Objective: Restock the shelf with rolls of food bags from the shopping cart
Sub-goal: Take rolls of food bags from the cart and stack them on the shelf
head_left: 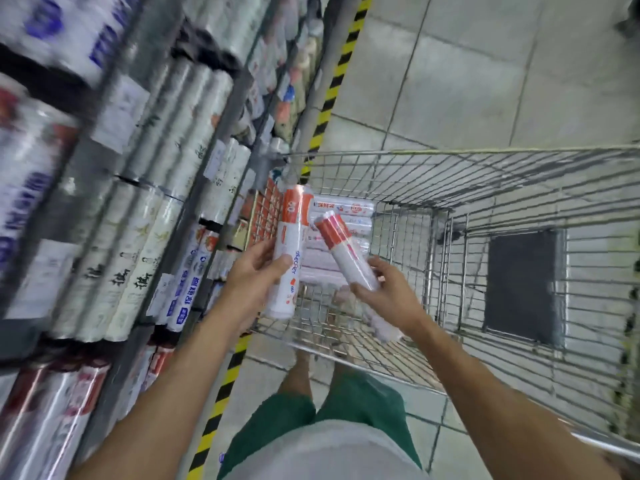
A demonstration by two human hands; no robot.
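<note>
L grip (254, 275): curled round upright roll A (290, 251). R grip (388, 292): curled round tilted roll B (341, 244). Both over cart (485, 150); more rolls (344, 206) inside. Shelf (83, 168) at left.

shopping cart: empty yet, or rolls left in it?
Not empty. Several rolls of food bags lie in the far left corner of the shopping cart, apart from the two gripped by the left hand and right hand.

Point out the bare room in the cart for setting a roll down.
The cart bed is bare between the stacked rolls at its shelf-side corner and the dark panel. Crowded: that corner, and the shelf, packed tight with rolls.
</note>
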